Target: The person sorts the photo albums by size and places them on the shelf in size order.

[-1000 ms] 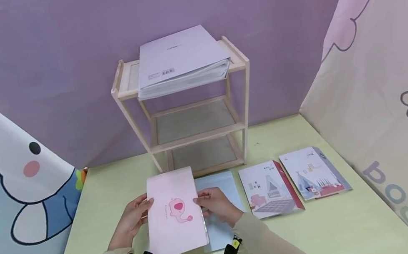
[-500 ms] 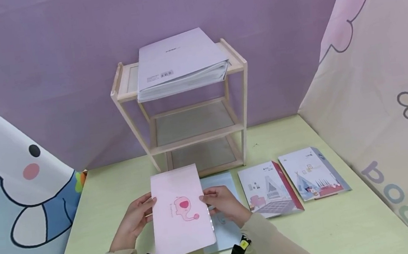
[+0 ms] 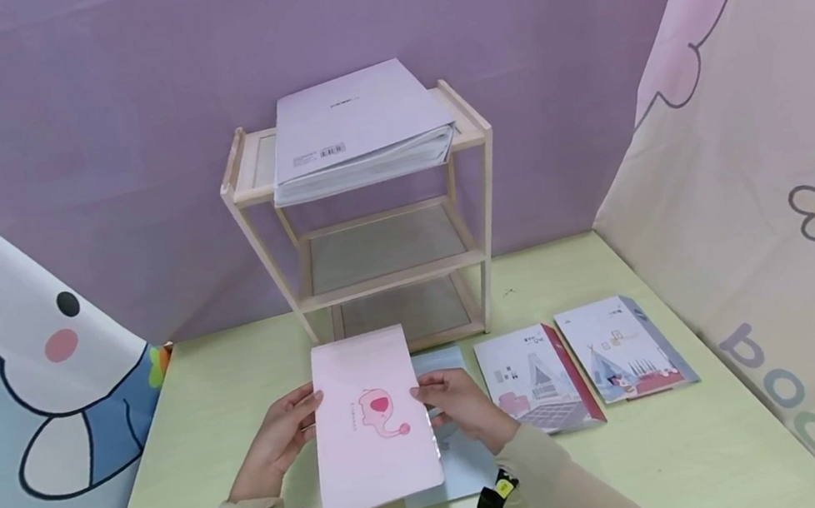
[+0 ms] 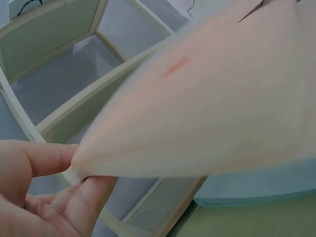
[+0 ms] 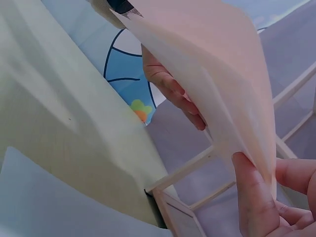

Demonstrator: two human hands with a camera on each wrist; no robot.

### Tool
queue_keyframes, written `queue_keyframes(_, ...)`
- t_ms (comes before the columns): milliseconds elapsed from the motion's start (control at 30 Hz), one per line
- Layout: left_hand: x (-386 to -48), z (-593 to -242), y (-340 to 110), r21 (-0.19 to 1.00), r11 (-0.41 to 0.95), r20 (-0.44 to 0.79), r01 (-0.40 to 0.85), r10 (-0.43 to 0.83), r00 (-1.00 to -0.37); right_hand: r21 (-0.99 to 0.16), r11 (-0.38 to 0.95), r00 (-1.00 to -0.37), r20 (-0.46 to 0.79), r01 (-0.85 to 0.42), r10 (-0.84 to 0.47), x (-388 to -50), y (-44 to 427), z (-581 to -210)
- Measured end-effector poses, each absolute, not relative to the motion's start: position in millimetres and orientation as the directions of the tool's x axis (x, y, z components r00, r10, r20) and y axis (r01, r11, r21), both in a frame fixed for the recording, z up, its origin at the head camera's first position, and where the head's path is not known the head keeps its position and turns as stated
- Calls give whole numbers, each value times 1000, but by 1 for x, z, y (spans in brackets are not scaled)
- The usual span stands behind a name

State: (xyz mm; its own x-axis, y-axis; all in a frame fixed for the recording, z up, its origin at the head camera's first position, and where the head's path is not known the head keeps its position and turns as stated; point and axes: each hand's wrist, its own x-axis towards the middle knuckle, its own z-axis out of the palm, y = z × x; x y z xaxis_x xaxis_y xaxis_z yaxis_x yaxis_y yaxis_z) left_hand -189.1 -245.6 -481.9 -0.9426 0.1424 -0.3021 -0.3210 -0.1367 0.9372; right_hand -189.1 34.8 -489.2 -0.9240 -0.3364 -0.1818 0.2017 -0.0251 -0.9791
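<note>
A pink notebook (image 3: 376, 475) with a red elephant on its cover is held up above the table, tilted. My left hand (image 3: 281, 436) pinches its left edge, thumb on the cover and fingers behind. On the opposite edge my right hand (image 3: 466, 406) pinches it the same way. In the left wrist view the left thumb and fingers grip the notebook's edge (image 4: 197, 128); the right wrist view shows the right fingers doing likewise on the notebook (image 5: 227, 89). Partly hidden beneath it, a light blue notebook (image 3: 458, 470) lies on the table.
A wooden three-tier rack (image 3: 395, 280) stands behind, with a large white folder (image 3: 355, 122) lying on top. Two illustrated booklets (image 3: 535, 378) lie side by side at the right on the pale green table (image 3: 687, 457). Printed cloth walls (image 3: 526, 106) surround the table.
Both hands have moved a little to the right together with the pink notebook, which now covers more of the light blue notebook's middle. The rack, folder and booklets stay in place.
</note>
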Motion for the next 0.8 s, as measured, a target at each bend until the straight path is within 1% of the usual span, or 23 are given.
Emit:
queue_keyframes(167, -189, -478, -238, 920, -203, -314, -335, 128, -941, -980, -28, -926, -175, 196, -336, -190, 41, -480)
queue_keyframes(333, -187, -474, -232, 923, -203, -307, -327, 126, -943, -982, -23, -928, -169, 187, -333, -187, 47, -472)
queue_keyframes(500, -185, -469, -226, 929, -192, -295, -316, 132, -947, -977, -4, -928, -199, 211, -314, -184, 53, -467)
queue_keyframes(800, -184, -458, -221, 942, -195, -246, -274, 157, -956, -977, 8, -924, -205, 214, -323, -189, 62, -458)
